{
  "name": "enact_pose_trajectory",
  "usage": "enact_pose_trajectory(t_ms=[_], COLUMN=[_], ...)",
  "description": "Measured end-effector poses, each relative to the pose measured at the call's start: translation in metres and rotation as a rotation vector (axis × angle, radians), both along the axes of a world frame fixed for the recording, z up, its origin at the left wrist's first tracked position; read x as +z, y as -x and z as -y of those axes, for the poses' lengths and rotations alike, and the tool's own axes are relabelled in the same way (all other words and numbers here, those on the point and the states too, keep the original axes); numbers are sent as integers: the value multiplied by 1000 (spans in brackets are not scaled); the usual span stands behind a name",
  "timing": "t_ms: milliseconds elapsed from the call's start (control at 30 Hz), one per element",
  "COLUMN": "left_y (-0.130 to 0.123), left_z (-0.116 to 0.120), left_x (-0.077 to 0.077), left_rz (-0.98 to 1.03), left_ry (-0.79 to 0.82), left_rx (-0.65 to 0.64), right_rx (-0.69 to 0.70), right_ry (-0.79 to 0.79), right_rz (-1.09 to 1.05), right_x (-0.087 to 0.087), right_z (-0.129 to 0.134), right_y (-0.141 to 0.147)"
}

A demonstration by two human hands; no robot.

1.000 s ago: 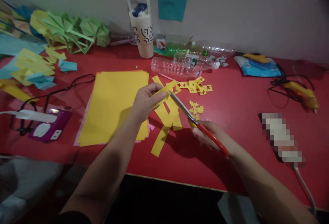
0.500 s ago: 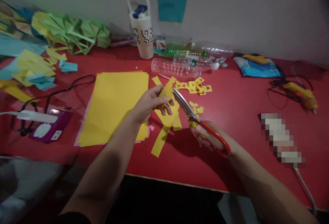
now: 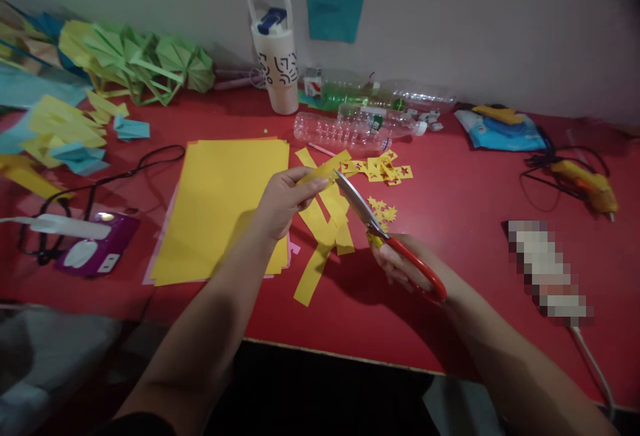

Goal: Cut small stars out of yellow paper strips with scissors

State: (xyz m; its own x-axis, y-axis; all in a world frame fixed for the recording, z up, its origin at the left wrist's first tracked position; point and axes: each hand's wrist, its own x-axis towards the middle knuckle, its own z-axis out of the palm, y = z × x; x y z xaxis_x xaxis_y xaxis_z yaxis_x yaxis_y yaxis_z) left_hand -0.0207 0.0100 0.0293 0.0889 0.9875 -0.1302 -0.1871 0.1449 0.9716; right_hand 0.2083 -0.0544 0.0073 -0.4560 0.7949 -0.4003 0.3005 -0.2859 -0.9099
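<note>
My left hand (image 3: 285,197) pinches a strip of yellow paper (image 3: 336,164) above the table. In my right hand (image 3: 400,264) is a pair of scissors (image 3: 363,206) with red handles, its blade tips at the strip's edge. Below lie loose yellow paper strips (image 3: 311,276), crossing one another. Small yellow paper stars (image 3: 384,211) are heaped just beyond the scissors. Farther back are yellow paper pieces with star-shaped holes (image 3: 383,169). A stack of yellow paper sheets (image 3: 220,203) lies beside my left forearm.
Clear plastic bottles (image 3: 345,133) and a white tumbler (image 3: 277,69) stand or lie at the back of the red table (image 3: 450,189). A glue gun (image 3: 583,186) is at right, a purple power socket (image 3: 107,249) with cables at left. Folded green paper (image 3: 135,56) sits back left.
My left hand has turned the yellow strip flatter and drawn its fingers in under it. The scissors have stayed almost in place, with the tips still at the strip.
</note>
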Motion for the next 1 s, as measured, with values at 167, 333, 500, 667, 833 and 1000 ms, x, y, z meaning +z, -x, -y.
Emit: enact_pose_trajectory(t_ms=[167,333,500,667,833,1000], left_y=[2,6,7,7,7,8], left_z=[-1,-2,-2,-3,-2,-3], left_x=[-1,-1,-1,-2,-1,-2], left_rz=[-58,-50,-55,-49,-51,-72], left_ry=[-57,-58,-39,-53,-58,-56], left_rx=[43,0,-53,-45,-42,-40], right_rx=[12,42,39,39,40,44], right_ry=[-6,8,28,20,41,33], right_rz=[47,35,52,64,85,93], right_x=[3,2,4,5,11,11], right_z=[0,1,0,0,0,1], right_y=[0,-1,0,1,3,2])
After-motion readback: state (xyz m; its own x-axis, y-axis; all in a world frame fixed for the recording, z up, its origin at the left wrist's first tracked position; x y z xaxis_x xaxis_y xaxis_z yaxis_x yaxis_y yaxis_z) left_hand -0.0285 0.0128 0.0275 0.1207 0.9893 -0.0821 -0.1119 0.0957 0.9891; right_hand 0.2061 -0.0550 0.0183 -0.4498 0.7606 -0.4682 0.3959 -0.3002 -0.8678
